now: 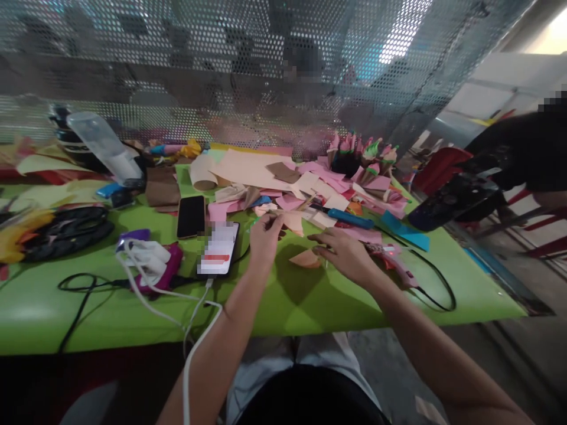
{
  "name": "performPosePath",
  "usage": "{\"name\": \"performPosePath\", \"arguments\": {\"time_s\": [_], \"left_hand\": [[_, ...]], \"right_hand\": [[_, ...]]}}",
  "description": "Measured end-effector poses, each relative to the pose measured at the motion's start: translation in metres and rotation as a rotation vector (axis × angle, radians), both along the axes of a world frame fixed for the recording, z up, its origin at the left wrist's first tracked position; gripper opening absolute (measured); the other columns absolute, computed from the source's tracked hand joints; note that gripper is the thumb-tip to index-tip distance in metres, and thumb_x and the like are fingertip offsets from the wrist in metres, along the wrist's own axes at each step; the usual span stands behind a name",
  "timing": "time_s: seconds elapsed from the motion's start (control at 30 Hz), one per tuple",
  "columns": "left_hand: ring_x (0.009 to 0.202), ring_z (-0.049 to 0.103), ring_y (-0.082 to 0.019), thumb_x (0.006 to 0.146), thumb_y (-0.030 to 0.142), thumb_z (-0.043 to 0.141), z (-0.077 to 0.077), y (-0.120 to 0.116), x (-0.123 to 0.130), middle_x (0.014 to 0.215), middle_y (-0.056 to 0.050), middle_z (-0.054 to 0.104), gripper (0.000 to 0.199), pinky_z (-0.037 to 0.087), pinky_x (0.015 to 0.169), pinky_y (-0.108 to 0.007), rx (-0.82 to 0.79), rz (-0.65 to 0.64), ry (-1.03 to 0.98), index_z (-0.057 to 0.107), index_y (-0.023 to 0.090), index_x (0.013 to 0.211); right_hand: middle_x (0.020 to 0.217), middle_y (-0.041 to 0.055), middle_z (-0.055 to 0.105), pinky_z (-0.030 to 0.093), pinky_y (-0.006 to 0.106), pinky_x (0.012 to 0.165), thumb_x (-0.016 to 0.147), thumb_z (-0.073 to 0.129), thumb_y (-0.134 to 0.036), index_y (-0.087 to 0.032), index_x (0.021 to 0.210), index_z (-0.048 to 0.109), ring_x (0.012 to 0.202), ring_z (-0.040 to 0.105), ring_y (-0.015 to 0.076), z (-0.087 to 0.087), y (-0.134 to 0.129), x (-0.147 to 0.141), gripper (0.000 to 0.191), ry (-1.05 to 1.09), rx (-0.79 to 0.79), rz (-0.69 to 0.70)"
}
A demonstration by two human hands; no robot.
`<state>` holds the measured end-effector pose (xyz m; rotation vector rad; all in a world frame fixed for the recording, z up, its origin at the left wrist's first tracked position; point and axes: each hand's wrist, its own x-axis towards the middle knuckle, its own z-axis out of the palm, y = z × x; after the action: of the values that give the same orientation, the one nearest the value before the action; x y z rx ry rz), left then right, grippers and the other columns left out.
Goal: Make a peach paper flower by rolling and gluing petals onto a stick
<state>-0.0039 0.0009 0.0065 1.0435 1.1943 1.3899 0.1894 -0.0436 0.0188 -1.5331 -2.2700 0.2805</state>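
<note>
Lime-green table covering point(274, 316) spread before you, with a peach paper piece point(305, 258) at the fingers of your right hand point(348, 255), its long axis roughly crosswise and its narrow tip seemingly leftward. Those fingers were loosely spread and the fingertips of your left hand point(264, 237) drawn together, though whether either gripped paper could not be told. Handling that piece seemed the step in hand, calling for a light fingertip hold, with paper scraps point(248, 168) heaped beyond.

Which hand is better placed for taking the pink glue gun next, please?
Probably the right hand: the pink glue gun lies beside its wrist, while the left hand is farther away.
</note>
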Motion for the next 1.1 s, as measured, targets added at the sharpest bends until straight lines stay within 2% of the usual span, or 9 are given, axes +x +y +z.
{"name": "performPosePath", "arguments": {"time_s": [0.07,0.2,0.3,0.4,0.53,0.7,0.87,1.0,1.1], "left_hand": [[0.051,0.056,-0.009,0.071,0.041,0.07,0.001,0.0,0.0,0.061,0.001,0.064,0.025,0.043,0.051,-0.02,-0.004,0.002,-0.016,0.064,0.017,0.068],[0.051,0.056,-0.009,0.069,0.039,0.072,0.001,-0.001,0.002,0.062,0.0,0.066,0.023,0.045,0.053,-0.021,-0.013,-0.005,-0.062,0.065,0.016,0.067],[0.051,0.057,-0.01,0.068,0.038,0.074,0.0,0.0,0.003,0.061,0.0,0.066,0.023,0.046,0.053,-0.022,-0.023,-0.013,-0.08,0.066,0.016,0.067],[0.054,0.059,-0.011,0.068,0.035,0.073,0.0,0.0,0.004,0.061,-0.001,0.066,0.02,0.047,0.054,-0.023,-0.019,-0.024,-0.081,0.066,0.016,0.068],[0.054,0.057,-0.01,0.068,0.033,0.073,0.0,-0.002,0.004,0.062,0.001,0.065,0.018,0.048,0.056,-0.023,-0.02,-0.043,-0.057,0.066,0.017,0.069],[0.052,0.055,-0.009,0.067,0.031,0.072,0.001,-0.004,0.008,0.059,0.002,0.062,0.017,0.047,0.056,-0.023,-0.016,-0.072,-0.063,0.064,0.016,0.066],[0.056,0.058,-0.011,0.062,0.027,0.072,0.002,-0.007,0.011,0.061,0.001,0.065,0.014,0.049,0.057,-0.023,-0.052,-0.088,-0.062,0.067,0.017,0.068],[0.057,0.057,-0.01,0.061,0.026,0.07,0.003,-0.011,0.013,0.065,0.0,0.066,0.015,0.05,0.055,-0.022,-0.046,-0.111,-0.06,0.07,0.016,0.072],[0.056,0.056,-0.01,0.061,0.027,0.07,0.003,-0.012,0.013,0.063,0.0,0.065,0.013,0.05,0.054,-0.022,-0.05,-0.126,-0.04,0.068,0.016,0.067]], "right_hand": [[0.101,0.01,0.07,0.048,0.033,0.079,0.087,0.06,-0.02,-0.02,0.108,0.074,0.094,0.065,0.0248,-0.008,0.002,-0.005,0.026,-0.028,-0.059,0.004],[0.092,0.0063,0.068,0.044,0.03,0.071,0.075,0.06,-0.01,-0.019,0.086,0.071,0.083,0.063,0.0211,-0.016,-0.005,-0.002,0.019,0.052,-0.103,-0.013],[0.08,0.0021,0.068,0.041,0.029,0.067,0.073,0.06,-0.011,-0.021,0.079,0.067,0.074,0.061,0.0189,-0.015,-0.01,0.003,0.014,0.226,-0.156,-0.062],[0.072,0.0,0.067,0.041,0.029,0.064,0.074,0.065,-0.021,-0.022,0.077,0.065,0.068,0.059,0.0179,-0.009,-0.011,0.008,0.003,0.533,-0.203,-0.119],[0.072,0.0005,0.068,0.044,0.029,0.064,0.067,0.078,-0.036,-0.021,0.078,0.068,0.068,0.059,0.0168,0.002,-0.004,0.004,0.021,0.943,-0.242,-0.156],[0.071,-0.0002,0.067,0.045,0.027,0.062,0.055,0.087,-0.043,-0.021,0.077,0.068,0.067,0.059,0.0147,0.003,0.009,-0.019,0.037,1.249,-0.228,-0.251],[0.066,-0.0012,0.064,0.043,0.026,0.056,0.049,0.089,-0.048,-0.021,0.07,0.064,0.06,0.055,0.0132,-0.005,0.015,-0.032,0.042,1.333,-0.235,-0.314],[0.066,-0.0009,0.063,0.044,0.027,0.058,0.053,0.087,-0.051,-0.021,0.072,0.066,0.061,0.054,0.0136,-0.01,0.014,-0.034,0.041,1.332,-0.211,-0.317],[0.067,-0.0001,0.064,0.044,0.028,0.06,0.056,0.085,-0.053,-0.022,0.072,0.066,0.063,0.054,0.0147,-0.012,0.013,-0.035,0.04,1.322,-0.181,-0.327]]}}
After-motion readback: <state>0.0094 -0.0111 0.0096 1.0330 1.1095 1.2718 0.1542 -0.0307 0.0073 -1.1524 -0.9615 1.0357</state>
